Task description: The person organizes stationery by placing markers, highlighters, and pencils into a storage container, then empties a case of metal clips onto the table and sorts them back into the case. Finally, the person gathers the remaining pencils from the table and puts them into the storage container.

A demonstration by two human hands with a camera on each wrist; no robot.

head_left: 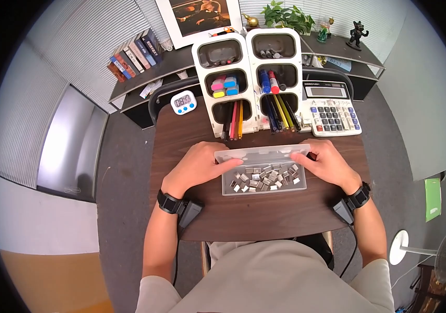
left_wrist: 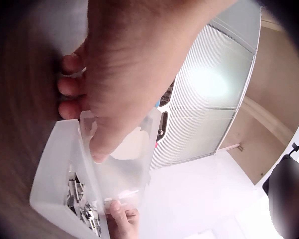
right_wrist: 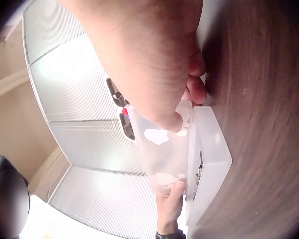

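A translucent plastic box [head_left: 225, 183] stands on the brown table, its hinged lid [head_left: 264, 152] raised along the far side. Inside lie several small silvery metal pieces [head_left: 266, 181]. My left hand [head_left: 196, 166] grips the lid's left end, thumb on the inner face and fingers behind. At the right end my right hand [head_left: 332, 163] holds the lid the same way. In the left wrist view the left thumb presses the lid [left_wrist: 114, 172], and the other fingers curl behind the box corner. The right wrist view shows the right thumb on the lid [right_wrist: 157, 154].
Beyond the box stand two white organizers [head_left: 250, 78] with pencils, markers and highlighters. A calculator [head_left: 332, 112] lies at the back right, a white timer [head_left: 184, 103] at the back left. Black wrist devices with cables [head_left: 189, 213] hang near the table's front edge [head_left: 254, 235].
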